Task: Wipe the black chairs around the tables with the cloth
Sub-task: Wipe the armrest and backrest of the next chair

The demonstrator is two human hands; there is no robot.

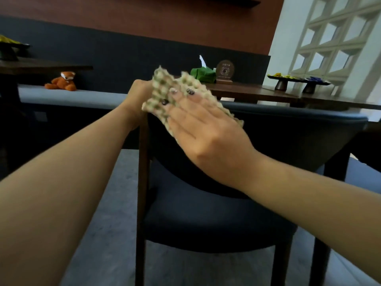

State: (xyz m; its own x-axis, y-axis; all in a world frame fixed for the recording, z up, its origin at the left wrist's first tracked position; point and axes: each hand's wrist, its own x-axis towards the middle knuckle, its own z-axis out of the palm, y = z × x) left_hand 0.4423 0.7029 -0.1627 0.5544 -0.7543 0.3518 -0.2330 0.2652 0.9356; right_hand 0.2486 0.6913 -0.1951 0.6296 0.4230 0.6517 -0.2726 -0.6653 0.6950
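A black chair (208, 219) with a curved padded backrest and dark wooden legs stands right in front of me, pushed toward a wooden table (274, 93). A beige-green waffle-textured cloth (165, 85) is draped over the left end of the backrest's top. My right hand (198, 124) lies flat on the cloth with straight fingers, pressing it against the backrest. My left hand (138, 98) grips the cloth's left edge at the top of the chair's left post, its fingers hidden behind the cloth.
A green tissue box (203, 74), a round wooden plaque (225, 71) and dark pedestal plates (296, 81) stand on the table. A long bench with an orange fox plush (62, 81) runs along the back wall. Another table (43, 67) is at the left. Grey carpet surrounds the chair.
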